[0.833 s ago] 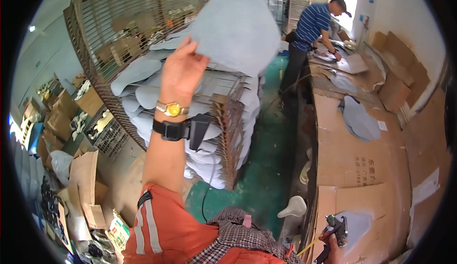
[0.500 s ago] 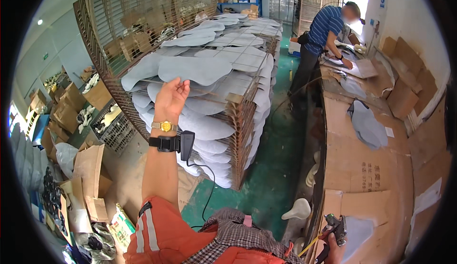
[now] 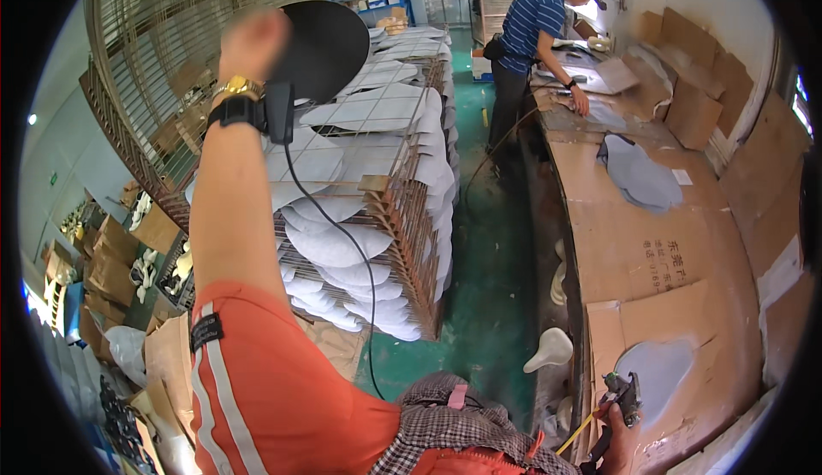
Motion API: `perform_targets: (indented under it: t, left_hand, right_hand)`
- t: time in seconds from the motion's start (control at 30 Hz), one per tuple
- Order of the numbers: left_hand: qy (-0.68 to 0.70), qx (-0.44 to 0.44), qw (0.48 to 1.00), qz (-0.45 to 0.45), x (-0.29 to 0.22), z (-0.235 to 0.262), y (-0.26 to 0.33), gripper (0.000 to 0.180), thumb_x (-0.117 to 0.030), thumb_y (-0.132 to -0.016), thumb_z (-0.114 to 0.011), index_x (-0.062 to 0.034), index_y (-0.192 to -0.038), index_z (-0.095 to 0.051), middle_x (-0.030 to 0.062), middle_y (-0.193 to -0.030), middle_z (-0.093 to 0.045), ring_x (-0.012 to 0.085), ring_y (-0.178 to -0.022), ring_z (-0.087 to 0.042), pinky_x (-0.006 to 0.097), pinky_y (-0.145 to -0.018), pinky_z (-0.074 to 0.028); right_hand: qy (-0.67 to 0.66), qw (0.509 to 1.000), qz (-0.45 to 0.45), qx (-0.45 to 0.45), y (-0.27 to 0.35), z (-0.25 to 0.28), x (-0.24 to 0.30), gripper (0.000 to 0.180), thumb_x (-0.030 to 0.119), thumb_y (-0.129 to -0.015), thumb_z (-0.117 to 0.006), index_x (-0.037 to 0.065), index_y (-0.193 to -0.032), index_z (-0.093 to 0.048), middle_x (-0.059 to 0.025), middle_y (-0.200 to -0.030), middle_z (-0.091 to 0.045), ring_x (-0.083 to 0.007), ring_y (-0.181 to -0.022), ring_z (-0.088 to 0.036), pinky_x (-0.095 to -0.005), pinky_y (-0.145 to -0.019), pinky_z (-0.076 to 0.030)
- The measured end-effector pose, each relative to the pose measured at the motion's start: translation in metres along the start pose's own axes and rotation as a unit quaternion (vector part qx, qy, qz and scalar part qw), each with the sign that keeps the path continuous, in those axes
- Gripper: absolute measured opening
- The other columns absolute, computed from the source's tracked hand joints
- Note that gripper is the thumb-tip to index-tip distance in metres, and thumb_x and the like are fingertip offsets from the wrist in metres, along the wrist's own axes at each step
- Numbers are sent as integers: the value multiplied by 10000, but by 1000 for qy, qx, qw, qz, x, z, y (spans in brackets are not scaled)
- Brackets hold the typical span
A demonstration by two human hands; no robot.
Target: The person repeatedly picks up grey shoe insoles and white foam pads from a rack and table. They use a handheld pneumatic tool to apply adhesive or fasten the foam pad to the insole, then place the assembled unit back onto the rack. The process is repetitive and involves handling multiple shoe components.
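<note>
At centre frame the tall wire rack (image 3: 402, 218) holds stacked tiers of pale grey foam saddle-shaped pads (image 3: 342, 248). In the upper left, the left hand (image 3: 253, 42), blurred, is closed on the edge of a dark rounded flat piece (image 3: 330, 42) raised above the rack, its broad face toward the camera; its long axis is hard to judge. At the lower right edge the right hand (image 3: 618, 449), partly cut off, grasps a small spray gun (image 3: 622, 389) pointing up over the cardboard-covered workbench (image 3: 651, 252).
</note>
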State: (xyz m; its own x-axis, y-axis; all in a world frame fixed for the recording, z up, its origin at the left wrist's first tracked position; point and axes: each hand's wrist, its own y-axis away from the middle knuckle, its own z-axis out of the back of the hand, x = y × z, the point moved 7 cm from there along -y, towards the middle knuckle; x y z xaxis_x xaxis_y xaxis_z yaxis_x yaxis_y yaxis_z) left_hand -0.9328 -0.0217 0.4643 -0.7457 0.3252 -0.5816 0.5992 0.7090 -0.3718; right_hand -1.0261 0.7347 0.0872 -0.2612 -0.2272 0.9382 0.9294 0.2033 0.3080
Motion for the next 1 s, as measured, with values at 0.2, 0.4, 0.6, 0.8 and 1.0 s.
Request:
perform_targets:
  t: [0.2, 0.4, 0.6, 0.8, 1.0]
  left_hand:
    - [-52, -89, 994, -44, 43, 86, 147, 48, 34, -842, -543, 2, -875, -527, 90, -862, -559, 212, -834, -555, 318, -794, -505]
    - [-212, -310, 920, -117, 67, 152, 281, 551, -138, -835, -627, -38, -1309, -365, 91, -1033, -548, 191, -855, -563, 329, -710, -486]
    - [-365, -296, 881, 57, 163, 218, 347, 250, -208, -859, -598, -36, -1040, -587, 33, -706, -577, 142, -595, -583, 258, -557, -477]
    - [-443, 229, 745, 442, 406, 76, 397, 221, -130, -883, -573, -4, -1064, -590, 1, -770, -595, 77, -697, -581, 213, -624, -476]
    - [-439, 377, 688, 439, 531, 5, 424, 247, -73, -847, -610, 16, -1076, -581, 1, -757, -582, 67, -685, -545, 218, -629, -455]
  right_hand:
    - [-52, 998, 36, 22, -4, -10, -4, 297, 176, -835, -629, -14, -1048, -548, -84, -835, -630, -190, -742, -620, -323, -711, -503]
    - [-70, 997, 35, 29, -28, -11, -15, 253, 146, -832, -627, -14, -1020, -570, -78, -823, -629, -180, -742, -620, -317, -716, -496]
    - [-78, 995, 57, 24, 3, 11, 4, 247, 190, -842, -619, -9, -988, -600, -66, -830, -620, -166, -767, -604, -305, -738, -473]
    - [-56, 980, 90, -167, 81, 81, 13, 278, 188, -876, -600, -8, -1072, -577, -65, -959, -599, -153, -851, -571, -313, -773, -477]
    - [-65, 942, 22, -329, 181, 128, -19, 476, 246, -835, -690, -20, -1178, -493, -48, -863, -591, -139, -768, -585, -286, -716, -486]
